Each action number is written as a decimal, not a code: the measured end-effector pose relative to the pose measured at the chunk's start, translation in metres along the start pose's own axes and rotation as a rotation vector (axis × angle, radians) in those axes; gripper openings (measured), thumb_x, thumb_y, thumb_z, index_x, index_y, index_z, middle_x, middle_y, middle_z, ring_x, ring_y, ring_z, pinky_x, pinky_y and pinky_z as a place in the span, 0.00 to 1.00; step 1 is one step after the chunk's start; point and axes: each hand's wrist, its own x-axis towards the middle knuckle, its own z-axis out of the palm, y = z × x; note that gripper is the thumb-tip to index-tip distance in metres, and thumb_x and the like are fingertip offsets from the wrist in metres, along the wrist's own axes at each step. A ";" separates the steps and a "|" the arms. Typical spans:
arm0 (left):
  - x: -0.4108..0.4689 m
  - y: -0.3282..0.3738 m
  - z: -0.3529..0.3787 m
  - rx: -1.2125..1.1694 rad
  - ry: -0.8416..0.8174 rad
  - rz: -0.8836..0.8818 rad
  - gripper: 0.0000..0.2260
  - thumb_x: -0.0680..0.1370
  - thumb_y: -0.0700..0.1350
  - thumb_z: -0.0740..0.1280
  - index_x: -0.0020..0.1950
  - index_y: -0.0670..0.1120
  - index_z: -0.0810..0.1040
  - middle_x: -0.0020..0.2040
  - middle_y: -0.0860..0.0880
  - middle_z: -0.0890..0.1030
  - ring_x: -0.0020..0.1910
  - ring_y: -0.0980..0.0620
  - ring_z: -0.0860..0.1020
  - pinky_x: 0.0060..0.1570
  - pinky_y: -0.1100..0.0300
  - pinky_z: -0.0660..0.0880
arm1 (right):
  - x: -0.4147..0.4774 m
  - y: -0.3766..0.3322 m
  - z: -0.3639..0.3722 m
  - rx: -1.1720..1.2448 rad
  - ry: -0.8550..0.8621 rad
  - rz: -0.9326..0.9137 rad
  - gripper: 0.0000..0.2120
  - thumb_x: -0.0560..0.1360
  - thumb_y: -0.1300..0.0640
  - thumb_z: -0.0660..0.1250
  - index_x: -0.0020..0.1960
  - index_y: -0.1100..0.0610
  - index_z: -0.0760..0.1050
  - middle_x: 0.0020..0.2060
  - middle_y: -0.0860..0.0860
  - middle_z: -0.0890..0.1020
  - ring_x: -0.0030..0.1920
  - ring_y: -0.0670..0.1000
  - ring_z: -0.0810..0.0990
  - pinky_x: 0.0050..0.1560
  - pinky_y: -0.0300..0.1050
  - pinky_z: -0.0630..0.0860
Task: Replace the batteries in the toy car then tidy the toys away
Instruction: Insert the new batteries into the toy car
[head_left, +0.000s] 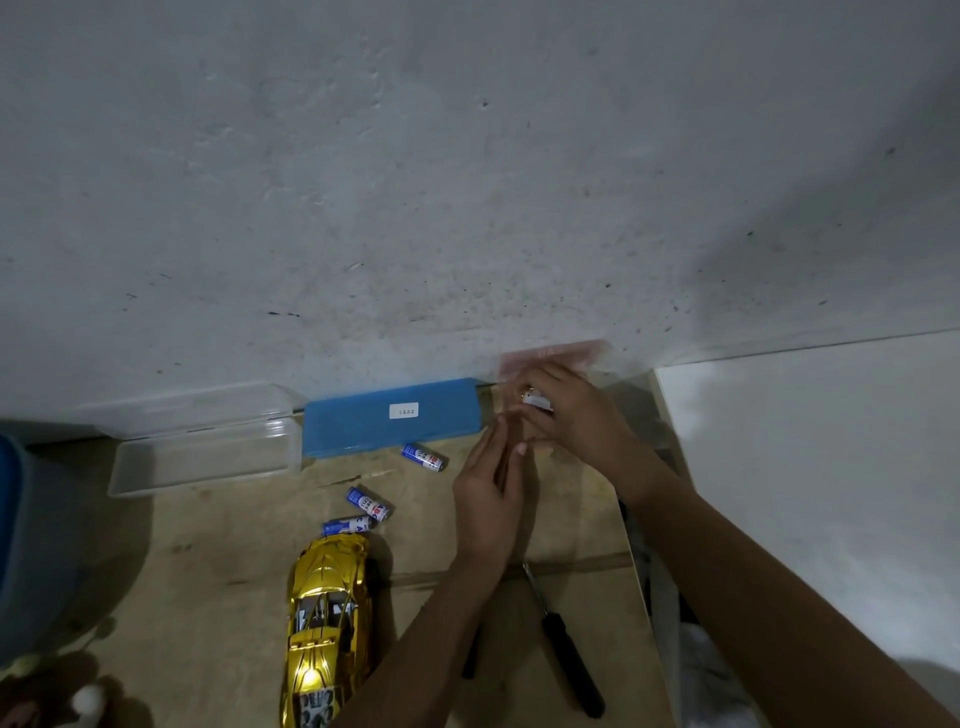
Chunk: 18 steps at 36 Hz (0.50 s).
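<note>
A gold toy car (327, 623) lies on the wooden board (208, 545), nose toward the wall. Three blue-and-white batteries lie loose beyond it: one (347, 526) at the car's nose, one (369, 504) just past it, one (424, 457) near the blue lid. Against the wall at the right is a thin clear plastic bag (556, 358) with a pinkish top. My left hand (488, 509) pinches the bag's near edge. My right hand (576, 415) is at the bag and grips a small white object (537, 401); I cannot tell what it is.
A blue lid (389, 418) and a clear plastic box (208, 447) lie along the grey wall. A black-handled screwdriver (569, 654) lies under my forearms. A blue-grey bin (26, 545) stands at the left edge. A white surface (805, 467) borders the board's right side.
</note>
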 end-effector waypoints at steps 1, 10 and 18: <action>0.000 -0.001 0.000 -0.003 0.008 0.009 0.18 0.78 0.39 0.66 0.68 0.42 0.70 0.62 0.53 0.73 0.62 0.64 0.70 0.61 0.78 0.63 | 0.001 0.000 0.000 0.018 -0.011 0.016 0.11 0.72 0.54 0.69 0.53 0.54 0.74 0.50 0.51 0.80 0.50 0.51 0.77 0.48 0.42 0.73; 0.002 -0.006 0.002 -0.017 0.052 0.027 0.17 0.76 0.38 0.67 0.65 0.39 0.74 0.61 0.51 0.76 0.60 0.64 0.71 0.61 0.76 0.65 | -0.006 -0.008 -0.003 0.101 -0.080 0.126 0.20 0.74 0.52 0.68 0.65 0.49 0.72 0.60 0.50 0.78 0.59 0.51 0.74 0.59 0.41 0.70; 0.002 -0.005 0.000 -0.026 0.035 0.009 0.17 0.77 0.39 0.65 0.66 0.41 0.74 0.61 0.53 0.76 0.60 0.64 0.71 0.61 0.76 0.66 | -0.037 -0.019 -0.009 0.145 0.393 0.075 0.14 0.75 0.52 0.64 0.52 0.62 0.79 0.47 0.56 0.83 0.47 0.48 0.79 0.49 0.37 0.76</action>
